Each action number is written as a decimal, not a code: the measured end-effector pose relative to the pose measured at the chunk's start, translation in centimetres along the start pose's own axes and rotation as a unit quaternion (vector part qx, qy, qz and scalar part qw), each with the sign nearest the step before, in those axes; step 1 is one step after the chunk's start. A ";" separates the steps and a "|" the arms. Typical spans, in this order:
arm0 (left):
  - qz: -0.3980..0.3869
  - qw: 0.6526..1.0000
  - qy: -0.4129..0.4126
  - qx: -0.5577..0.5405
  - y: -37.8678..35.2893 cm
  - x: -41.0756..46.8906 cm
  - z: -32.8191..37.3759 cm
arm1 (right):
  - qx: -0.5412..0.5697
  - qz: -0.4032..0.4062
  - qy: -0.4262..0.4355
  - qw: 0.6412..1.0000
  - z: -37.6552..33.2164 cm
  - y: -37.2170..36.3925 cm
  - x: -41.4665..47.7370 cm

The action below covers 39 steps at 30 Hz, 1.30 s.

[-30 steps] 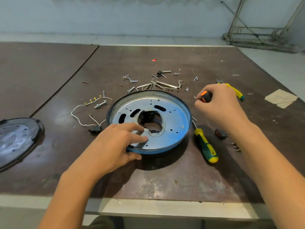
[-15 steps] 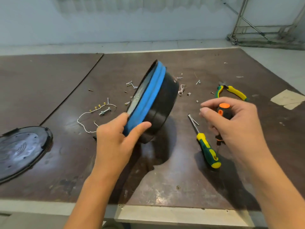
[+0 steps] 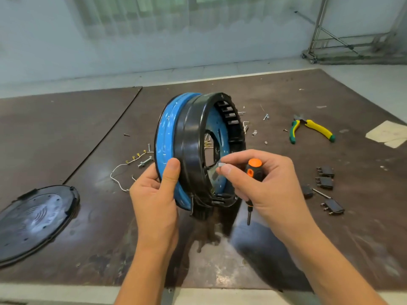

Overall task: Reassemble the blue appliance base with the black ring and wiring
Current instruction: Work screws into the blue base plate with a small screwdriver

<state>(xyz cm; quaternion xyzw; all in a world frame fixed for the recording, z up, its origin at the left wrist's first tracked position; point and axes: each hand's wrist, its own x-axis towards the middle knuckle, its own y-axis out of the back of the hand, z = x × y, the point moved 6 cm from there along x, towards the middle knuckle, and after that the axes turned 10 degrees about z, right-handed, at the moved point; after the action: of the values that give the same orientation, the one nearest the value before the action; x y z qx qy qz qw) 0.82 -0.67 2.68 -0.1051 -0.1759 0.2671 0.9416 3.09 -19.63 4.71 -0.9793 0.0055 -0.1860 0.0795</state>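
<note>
The blue appliance base [image 3: 165, 137] stands on edge above the table, with the black ring [image 3: 193, 137] fitted on its right side and its hollow facing right. My left hand [image 3: 156, 194] grips the lower left rim, thumb across the blue band. My right hand [image 3: 262, 181] holds a short black-and-orange screwdriver [image 3: 253, 170] in its palm and pinches a small grey metal piece [image 3: 221, 165] between thumb and forefinger at the ring's opening. A white wire with brass terminals [image 3: 132, 161] lies on the table left of the base.
A black round cover [image 3: 37, 219] lies at the left edge. Yellow-green pliers [image 3: 312, 129] lie far right; small black parts [image 3: 326, 179] sit to the right. Loose screws and clips [image 3: 255, 128] are scattered behind the base. A bolt [image 3: 145, 161] lies near the wire.
The base went from lying flat to being lifted and turned on edge, its open black side now facing right. My right hand came in to the ring's opening with the screwdriver.
</note>
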 end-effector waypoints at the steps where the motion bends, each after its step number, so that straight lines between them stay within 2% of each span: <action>1: -0.002 1.000 0.001 -0.002 -0.1 -0.1 0.0 | 0.006 -0.003 -0.002 1.000 0.0 -0.2 0.0; 8: 0.021 0.998 -0.040 0.034 -0.4 -0.5 0.4 | 0.025 -0.003 0.016 1.000 -0.4 -0.9 -0.4; 14: 0.033 0.989 -0.110 0.091 -0.9 -1.6 1.2 | 0.051 -0.003 -0.028 0.998 0.0 -0.5 -0.4; 18: 0.052 0.983 -0.130 0.118 -1.0 -2.1 1.2 | 0.024 -0.014 -0.035 0.999 0.5 0.0 -0.3; 25: 0.043 0.966 -0.178 0.185 -1.6 -2.8 1.6 | 0.056 -0.002 -0.175 0.983 2.9 0.7 -0.5; 29: 0.026 0.930 -0.248 0.272 -1.9 -3.0 1.6 | 0.047 0.017 -0.218 0.975 4.0 1.2 -1.0; 32: 0.008 0.890 -0.316 0.328 -2.5 -3.6 1.8 | 0.082 0.009 -0.291 0.953 5.0 1.1 -1.5; 36: -0.050 0.827 -0.369 0.421 -3.5 -4.0 1.2 | 0.117 -0.039 -0.414 0.902 6.0 1.4 -2.4; 39: -0.129 0.795 -0.355 0.474 -4.4 -4.2 0.2 | 0.142 -0.102 -0.498 0.850 6.6 1.6 -3.5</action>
<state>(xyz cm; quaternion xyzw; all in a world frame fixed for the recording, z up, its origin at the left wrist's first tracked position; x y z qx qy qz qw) -0.54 -6.53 3.00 0.4804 -0.3609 0.2119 0.7708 2.29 -20.10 -2.86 -0.9138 -0.1615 0.3205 0.1903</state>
